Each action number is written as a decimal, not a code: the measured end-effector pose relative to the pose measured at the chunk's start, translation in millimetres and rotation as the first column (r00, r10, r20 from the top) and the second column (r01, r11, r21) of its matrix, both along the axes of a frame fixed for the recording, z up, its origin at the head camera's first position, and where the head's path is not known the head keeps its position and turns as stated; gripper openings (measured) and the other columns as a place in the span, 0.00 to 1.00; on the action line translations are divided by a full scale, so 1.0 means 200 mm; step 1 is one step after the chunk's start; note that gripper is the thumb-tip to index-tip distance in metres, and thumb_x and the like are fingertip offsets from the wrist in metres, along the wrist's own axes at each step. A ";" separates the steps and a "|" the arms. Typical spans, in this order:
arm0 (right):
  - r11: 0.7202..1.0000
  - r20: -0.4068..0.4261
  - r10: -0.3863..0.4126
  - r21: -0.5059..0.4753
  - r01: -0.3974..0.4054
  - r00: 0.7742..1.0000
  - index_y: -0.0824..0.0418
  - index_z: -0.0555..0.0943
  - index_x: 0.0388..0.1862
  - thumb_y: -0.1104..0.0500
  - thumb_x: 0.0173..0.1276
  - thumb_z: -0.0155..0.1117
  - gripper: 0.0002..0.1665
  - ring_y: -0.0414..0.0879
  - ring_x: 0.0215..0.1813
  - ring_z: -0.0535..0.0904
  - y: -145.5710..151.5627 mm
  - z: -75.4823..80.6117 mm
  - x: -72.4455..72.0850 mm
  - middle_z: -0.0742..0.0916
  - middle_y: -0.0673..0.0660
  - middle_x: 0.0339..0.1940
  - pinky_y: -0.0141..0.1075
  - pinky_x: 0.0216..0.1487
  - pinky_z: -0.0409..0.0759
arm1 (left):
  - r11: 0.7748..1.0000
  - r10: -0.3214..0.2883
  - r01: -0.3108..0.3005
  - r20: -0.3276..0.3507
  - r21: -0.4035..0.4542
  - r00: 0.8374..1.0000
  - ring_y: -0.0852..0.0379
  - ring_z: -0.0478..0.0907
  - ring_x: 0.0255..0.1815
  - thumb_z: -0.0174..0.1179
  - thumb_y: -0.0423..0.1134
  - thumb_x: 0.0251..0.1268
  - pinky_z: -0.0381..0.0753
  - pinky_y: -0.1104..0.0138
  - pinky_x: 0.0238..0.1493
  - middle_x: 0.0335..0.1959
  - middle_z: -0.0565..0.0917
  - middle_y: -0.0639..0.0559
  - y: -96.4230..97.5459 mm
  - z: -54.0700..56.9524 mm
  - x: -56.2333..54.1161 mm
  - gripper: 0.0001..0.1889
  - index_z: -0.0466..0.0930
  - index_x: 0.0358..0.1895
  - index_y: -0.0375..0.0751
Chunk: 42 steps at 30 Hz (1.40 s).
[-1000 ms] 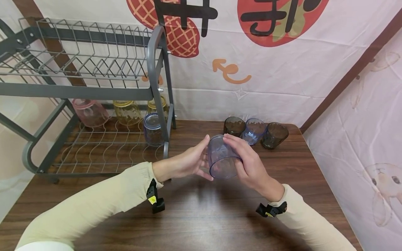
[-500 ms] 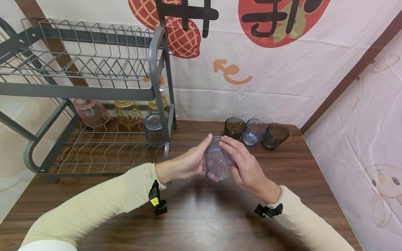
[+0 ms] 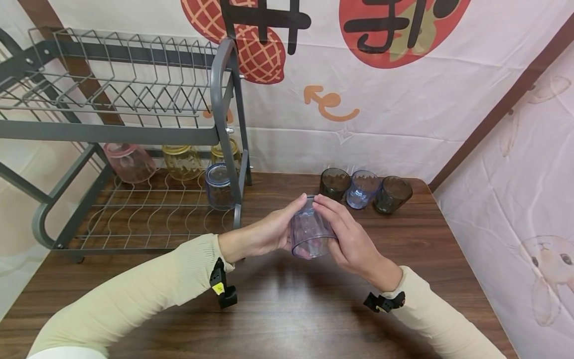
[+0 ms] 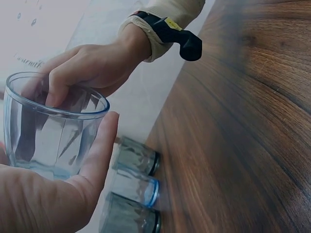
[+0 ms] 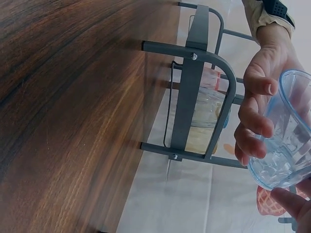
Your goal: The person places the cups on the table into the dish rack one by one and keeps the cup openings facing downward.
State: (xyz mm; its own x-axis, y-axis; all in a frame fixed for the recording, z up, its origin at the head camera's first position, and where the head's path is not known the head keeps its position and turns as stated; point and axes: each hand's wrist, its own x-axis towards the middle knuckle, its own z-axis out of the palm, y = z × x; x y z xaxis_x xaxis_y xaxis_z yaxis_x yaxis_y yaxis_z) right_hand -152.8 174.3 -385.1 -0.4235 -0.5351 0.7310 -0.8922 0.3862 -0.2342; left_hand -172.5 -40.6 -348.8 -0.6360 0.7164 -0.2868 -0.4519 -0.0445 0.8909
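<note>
A clear, bluish drinking glass (image 3: 311, 232) is tilted above the table between both hands, its wide mouth facing down toward me. My left hand (image 3: 269, 232) grips its left side; the thumb lies up along the wall, and the curled fingers (image 5: 255, 121) show in the right wrist view. From the right, my right hand (image 3: 354, 242) holds the same glass, fingers over the upper wall and base. In the left wrist view, the right thumb (image 4: 56, 97) is at the mouth, seemingly inside the rim.
A grey two-tier dish rack (image 3: 107, 132) stands at left. On its lower shelf are a pink glass (image 3: 130, 162), yellow glasses (image 3: 183, 164) and a blue glass (image 3: 219, 192), upside down. Two dark glasses (image 3: 392, 195) flank a blue glass (image 3: 361, 192) near the back wall.
The glass has shifted slightly left into my left hand, whose fingers now close around it. My right hand has followed it left. The rack and other glasses stay put.
</note>
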 end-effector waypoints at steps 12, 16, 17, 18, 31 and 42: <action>0.999 0.026 0.033 0.012 -0.033 0.999 0.75 0.66 0.72 0.64 0.67 0.51 0.35 0.57 0.75 0.66 0.00 0.00 -0.01 0.71 0.68 0.73 0.38 0.76 0.62 | 0.999 0.021 -0.022 -0.034 -0.045 0.999 0.43 0.83 0.50 0.38 0.60 0.82 0.87 0.52 0.45 0.53 0.80 0.36 -0.02 -0.01 -0.01 0.32 0.62 0.71 0.35; 0.997 0.050 0.077 0.026 -0.078 0.996 0.76 0.65 0.72 0.61 0.70 0.53 0.34 0.58 0.76 0.65 0.01 0.02 -0.01 0.70 0.69 0.74 0.39 0.77 0.60 | 0.998 0.018 -0.021 -0.057 -0.058 0.998 0.42 0.83 0.51 0.38 0.59 0.82 0.87 0.53 0.43 0.54 0.80 0.36 -0.03 -0.01 -0.01 0.32 0.61 0.71 0.35; 0.995 0.056 0.088 0.030 -0.090 0.995 0.76 0.65 0.73 0.59 0.73 0.52 0.34 0.58 0.76 0.64 0.01 0.02 -0.01 0.69 0.69 0.74 0.39 0.77 0.60 | 0.998 0.017 -0.021 -0.063 -0.063 0.998 0.42 0.83 0.50 0.38 0.58 0.82 0.87 0.54 0.42 0.54 0.80 0.36 -0.03 0.00 -0.01 0.31 0.61 0.72 0.35; 0.994 0.065 0.097 0.036 -0.100 0.993 0.76 0.64 0.73 0.57 0.75 0.52 0.34 0.58 0.77 0.64 0.01 0.03 -0.01 0.69 0.69 0.75 0.39 0.77 0.60 | 0.998 0.013 -0.018 -0.071 -0.066 0.997 0.43 0.83 0.50 0.38 0.58 0.83 0.87 0.55 0.42 0.54 0.80 0.36 -0.04 0.00 -0.01 0.32 0.60 0.72 0.35; 0.980 0.192 0.158 0.093 -0.178 0.969 0.71 0.60 0.78 0.49 0.75 0.56 0.41 0.57 0.79 0.59 0.06 0.06 0.00 0.63 0.67 0.79 0.39 0.78 0.57 | 0.994 0.015 -0.028 -0.131 -0.101 0.991 0.42 0.82 0.52 0.40 0.56 0.82 0.86 0.52 0.48 0.61 0.76 0.31 -0.05 0.01 -0.02 0.33 0.54 0.77 0.36; 0.988 0.138 0.144 0.032 -0.150 0.980 0.74 0.63 0.74 0.46 0.84 0.40 0.35 0.56 0.77 0.63 0.08 0.08 0.00 0.69 0.70 0.74 0.40 0.78 0.59 | 0.965 0.118 -0.172 -0.256 -0.198 0.959 0.43 0.81 0.57 0.51 0.50 0.80 0.84 0.51 0.54 0.64 0.73 0.32 -0.06 0.02 -0.02 0.29 0.56 0.69 0.32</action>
